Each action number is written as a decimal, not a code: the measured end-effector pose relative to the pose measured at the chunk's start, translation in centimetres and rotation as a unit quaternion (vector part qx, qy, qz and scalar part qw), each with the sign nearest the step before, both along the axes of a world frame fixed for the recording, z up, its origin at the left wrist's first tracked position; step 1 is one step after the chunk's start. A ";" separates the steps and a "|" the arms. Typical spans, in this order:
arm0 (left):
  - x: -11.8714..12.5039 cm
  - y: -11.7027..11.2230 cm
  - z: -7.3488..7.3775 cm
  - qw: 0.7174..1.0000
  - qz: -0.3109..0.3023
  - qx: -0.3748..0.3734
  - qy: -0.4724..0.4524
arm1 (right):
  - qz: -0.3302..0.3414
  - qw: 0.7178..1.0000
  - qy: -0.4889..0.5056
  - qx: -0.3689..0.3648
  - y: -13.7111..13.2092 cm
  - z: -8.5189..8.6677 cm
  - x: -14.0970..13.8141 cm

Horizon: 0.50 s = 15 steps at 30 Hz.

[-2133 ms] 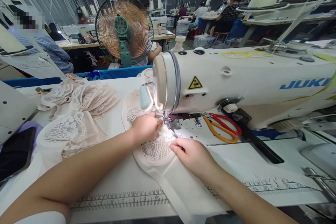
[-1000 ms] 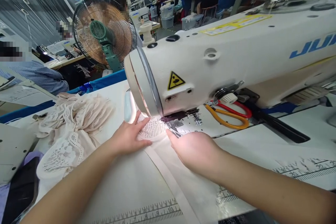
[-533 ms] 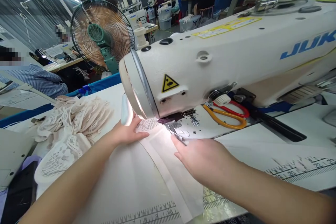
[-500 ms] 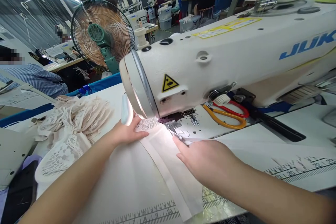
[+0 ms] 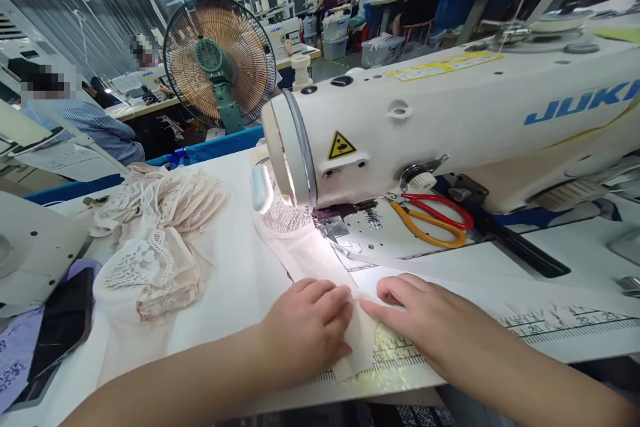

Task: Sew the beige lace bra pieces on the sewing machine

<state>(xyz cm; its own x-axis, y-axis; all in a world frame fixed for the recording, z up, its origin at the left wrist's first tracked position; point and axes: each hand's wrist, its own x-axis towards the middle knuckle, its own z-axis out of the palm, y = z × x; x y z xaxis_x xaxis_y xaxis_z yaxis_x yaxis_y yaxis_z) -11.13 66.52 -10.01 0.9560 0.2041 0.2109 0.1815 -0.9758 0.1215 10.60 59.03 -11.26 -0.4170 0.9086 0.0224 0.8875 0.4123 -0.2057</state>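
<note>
A pale garment piece with a lace cup (image 5: 287, 217) lies under the head of the white sewing machine (image 5: 380, 140). Its smooth fabric band (image 5: 310, 253) runs from the needle area toward the table's front edge. My left hand (image 5: 313, 320) rests on that band, fingers curled and closed over it. At the band's right edge is my right hand (image 5: 415, 313), its thumb tip at the cloth and its other fingers bent; the exact grip is partly hidden. The presser foot (image 5: 330, 233) stands beyond both hands, close to the lace.
Lace garment pieces (image 5: 160, 233) are heaped at left, near a dark phone (image 5: 63, 320). Scissors with red and orange handles (image 5: 433, 220) lie under the machine arm. Printed rulers (image 5: 565, 320) line the front edge. A large fan (image 5: 220, 60) and a seated person (image 5: 85, 127) are behind.
Both hands have moved back from the needle area toward the front edge. My left hand left the lace and now closes over the band. The view has shifted slightly.
</note>
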 end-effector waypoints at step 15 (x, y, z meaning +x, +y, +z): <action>-0.9 3.1 0.8 0.996 -0.044 -0.004 0.082 | 0.021 0.999 0.001 -0.039 1.3 -0.1 -1.0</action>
<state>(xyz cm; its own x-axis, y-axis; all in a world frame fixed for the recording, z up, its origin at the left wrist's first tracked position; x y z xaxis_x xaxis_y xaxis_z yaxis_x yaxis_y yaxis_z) -12.00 69.66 -9.25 0.9917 0.1182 0.0498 0.1124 -0.9880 0.1056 9.61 60.37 -11.41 -0.4549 0.8893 -0.0469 0.8695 0.4321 -0.2395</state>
